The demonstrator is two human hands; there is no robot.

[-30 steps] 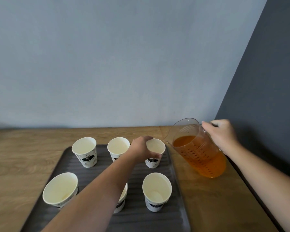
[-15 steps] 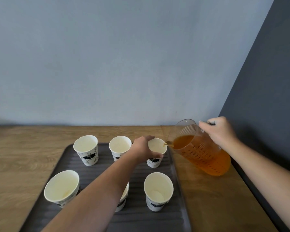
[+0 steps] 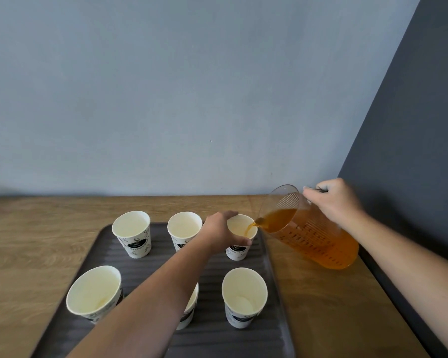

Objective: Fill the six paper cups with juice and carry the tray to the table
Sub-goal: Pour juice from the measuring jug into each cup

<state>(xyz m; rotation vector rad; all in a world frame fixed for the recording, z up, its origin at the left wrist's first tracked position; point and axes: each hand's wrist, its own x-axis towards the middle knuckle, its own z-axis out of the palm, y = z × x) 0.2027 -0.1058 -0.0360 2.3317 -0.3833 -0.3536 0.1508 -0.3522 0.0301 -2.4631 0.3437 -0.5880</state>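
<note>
Several white paper cups stand on a dark ribbed tray [image 3: 109, 257] on a wooden counter. My left hand [image 3: 221, 232] grips the back right cup [image 3: 239, 250]. My right hand [image 3: 334, 201] holds the handle of a clear measuring jug [image 3: 313, 236] of orange juice, tilted left. A thin stream of juice runs from its spout into the held cup. The back left cup [image 3: 133, 233], back middle cup [image 3: 183, 229], front left cup [image 3: 95, 293] and front right cup [image 3: 243, 297] look empty. My left forearm hides most of the front middle cup [image 3: 190, 308].
The wooden counter [image 3: 36, 244] meets a light blue wall at the back. A dark grey wall [image 3: 411, 151] closes the right side, close behind the jug. Bare counter lies to the left of the tray and in a narrow strip to its right.
The jug has risen and tilted further left, and juice now streams into the held cup. My left hand has stayed on that cup.
</note>
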